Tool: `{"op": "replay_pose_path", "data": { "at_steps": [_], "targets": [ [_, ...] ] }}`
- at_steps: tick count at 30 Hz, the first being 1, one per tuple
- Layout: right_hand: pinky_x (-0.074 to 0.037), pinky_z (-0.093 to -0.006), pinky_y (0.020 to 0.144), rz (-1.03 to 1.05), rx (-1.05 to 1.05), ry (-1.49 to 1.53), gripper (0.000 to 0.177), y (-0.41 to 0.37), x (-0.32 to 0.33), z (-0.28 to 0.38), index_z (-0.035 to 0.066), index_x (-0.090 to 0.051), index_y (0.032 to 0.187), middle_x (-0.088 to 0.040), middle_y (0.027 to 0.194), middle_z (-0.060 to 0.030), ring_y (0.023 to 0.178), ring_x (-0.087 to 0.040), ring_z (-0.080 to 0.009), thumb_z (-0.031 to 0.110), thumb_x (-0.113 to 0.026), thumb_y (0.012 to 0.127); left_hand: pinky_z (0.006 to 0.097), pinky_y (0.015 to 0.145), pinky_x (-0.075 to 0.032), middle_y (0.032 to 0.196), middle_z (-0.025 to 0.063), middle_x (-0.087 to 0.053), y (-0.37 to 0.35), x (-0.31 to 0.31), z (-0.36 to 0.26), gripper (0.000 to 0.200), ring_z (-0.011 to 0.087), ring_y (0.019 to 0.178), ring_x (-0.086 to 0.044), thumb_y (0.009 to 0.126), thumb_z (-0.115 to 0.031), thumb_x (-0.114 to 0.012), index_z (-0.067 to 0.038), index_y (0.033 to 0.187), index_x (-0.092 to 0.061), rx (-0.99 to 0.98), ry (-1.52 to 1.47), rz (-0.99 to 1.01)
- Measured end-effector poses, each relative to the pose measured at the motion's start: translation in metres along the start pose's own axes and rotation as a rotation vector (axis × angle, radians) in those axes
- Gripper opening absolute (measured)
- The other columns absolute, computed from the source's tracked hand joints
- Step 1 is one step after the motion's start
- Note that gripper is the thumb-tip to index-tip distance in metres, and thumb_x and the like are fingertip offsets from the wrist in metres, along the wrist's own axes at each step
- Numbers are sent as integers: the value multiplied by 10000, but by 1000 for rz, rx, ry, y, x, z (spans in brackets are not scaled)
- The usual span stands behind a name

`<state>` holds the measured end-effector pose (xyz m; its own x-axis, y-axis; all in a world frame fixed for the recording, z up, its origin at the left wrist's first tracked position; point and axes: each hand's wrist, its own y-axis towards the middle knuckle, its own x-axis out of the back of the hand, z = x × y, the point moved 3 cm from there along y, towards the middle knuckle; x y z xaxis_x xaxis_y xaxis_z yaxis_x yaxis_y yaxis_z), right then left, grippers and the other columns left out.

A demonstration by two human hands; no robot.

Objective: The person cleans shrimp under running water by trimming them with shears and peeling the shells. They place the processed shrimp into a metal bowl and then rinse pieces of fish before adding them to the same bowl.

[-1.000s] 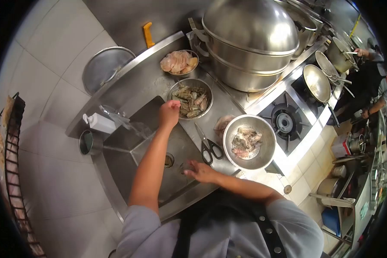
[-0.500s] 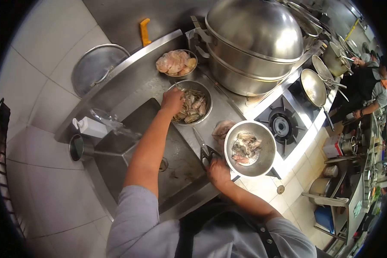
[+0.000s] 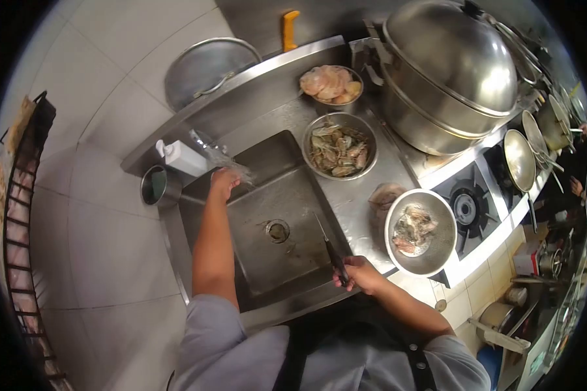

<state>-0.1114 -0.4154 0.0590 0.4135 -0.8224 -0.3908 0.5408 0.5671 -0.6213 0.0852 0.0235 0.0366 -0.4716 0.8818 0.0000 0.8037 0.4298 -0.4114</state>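
Observation:
My left hand [image 3: 224, 183] is over the upper left of the sink [image 3: 267, 195], its fingers curled beside a splash of clear water [image 3: 231, 164] from the faucet [image 3: 205, 142]. Anything inside those fingers is hidden. My right hand [image 3: 360, 275] grips black-handled scissors [image 3: 334, 256] above the sink's right edge, with the blades pointing away from me. Raw shrimp [image 3: 338, 151] fill a steel bowl [image 3: 374, 140] on the counter beyond. Close to my right hand, a second metal bowl [image 3: 449, 228] holds several peeled-looking pieces of seafood [image 3: 414, 229].
A bowl of pale raw meat pieces [image 3: 332, 85] stands behind the shrimp. A large domed steamer [image 3: 447, 72] and a stove burner [image 3: 465, 205] are to the right. At the left are a white box [image 3: 184, 158] and a steel cup [image 3: 160, 186]. A person [image 3: 571, 189] stands far right.
My left hand has left the shrimp bowl and moved left to the faucet water. My right hand has lifted the scissors and tilted them over the sink. The view has shifted left.

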Motion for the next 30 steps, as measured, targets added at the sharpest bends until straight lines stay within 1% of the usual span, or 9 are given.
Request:
{"op": "replay_pose_path", "data": {
  "at_steps": [4, 7, 9, 10, 14, 16, 19, 24, 30],
  "targets": [
    [-437, -218, 458, 118, 3, -29, 298, 6, -21, 9, 29, -558, 909, -626, 722, -57, 617, -622, -121, 320, -617, 880, 275, 484, -464, 790, 85, -619, -24, 9, -17, 136, 156, 601, -591, 809, -22, -624, 11, 921, -553, -82, 103, -48],
    [-418, -213, 451, 118, -36, -231, 425, 31, -34, 30, 40, -559, 908, -618, 713, -40, 589, -605, -107, 462, -600, 883, 283, 488, -462, 810, 73, -629, -35, 5, -19, 214, 144, 596, -588, 784, -40, -678, 7, 959, -563, -293, 395, -31],
    [-401, -219, 473, 227, 14, -303, 588, 49, -43, 42, 57, -564, 913, -616, 715, -27, 610, -601, -96, 640, -517, 856, 279, 564, -477, 834, 74, -634, -51, -5, -13, 260, 140, 656, -595, 786, -62, -697, -10, 1003, -563, -405, 657, 138],
    [-399, -215, 485, 254, 13, -322, 628, 59, -47, 46, 55, -561, 925, -618, 712, -22, 627, -603, -98, 673, -473, 855, 286, 671, -483, 875, 75, -631, -62, -10, -12, 273, 137, 751, -593, 783, -79, -711, -17, 1003, -562, -460, 667, 173],
    [-395, -216, 506, 313, 24, -404, 730, 96, -59, 60, 51, -553, 976, -630, 748, -31, 693, -608, -104, 747, -378, 841, 269, 629, -469, 966, 83, -611, -104, -27, -10, 255, 119, 751, -554, 815, -82, -689, -8, 1015, -551, -504, 714, 257],
    [-390, -220, 507, 319, 26, -426, 729, 96, -67, 75, 67, -558, 945, -624, 736, -33, 686, -613, -118, 762, -372, 832, 288, 733, -461, 957, 65, -592, -131, -37, -14, 262, 130, 816, -542, 823, -85, -680, -14, 1029, -535, -633, 692, 319],
    [-411, -241, 482, 344, 38, -421, 799, 95, -72, 87, 74, -552, 854, -588, 677, -30, 623, -616, -126, 847, -384, 743, 311, 811, -450, 972, 73, -593, -145, -36, -13, 267, 164, 896, -559, 829, -94, -670, -19, 1035, -517, -456, 840, 346],
    [-380, -227, 402, 257, 61, -286, 552, 96, -68, 80, 75, -532, 685, -516, 525, -31, 440, -536, -129, 604, -600, 826, 325, 851, -447, 1016, 77, -591, -145, -24, -11, 260, 173, 950, -567, 845, -115, -655, -22, 1039, -509, -434, 841, 385],
    [-381, -232, 417, 157, 93, -253, 554, 96, -69, 62, 81, -527, 709, -540, 550, -36, 457, -543, -132, 619, -582, 829, 326, 824, -457, 988, 71, -579, -132, -15, 19, 254, 170, 909, -564, 875, -120, -619, -20, 1078, -504, -495, 813, 434]
  ]
}}
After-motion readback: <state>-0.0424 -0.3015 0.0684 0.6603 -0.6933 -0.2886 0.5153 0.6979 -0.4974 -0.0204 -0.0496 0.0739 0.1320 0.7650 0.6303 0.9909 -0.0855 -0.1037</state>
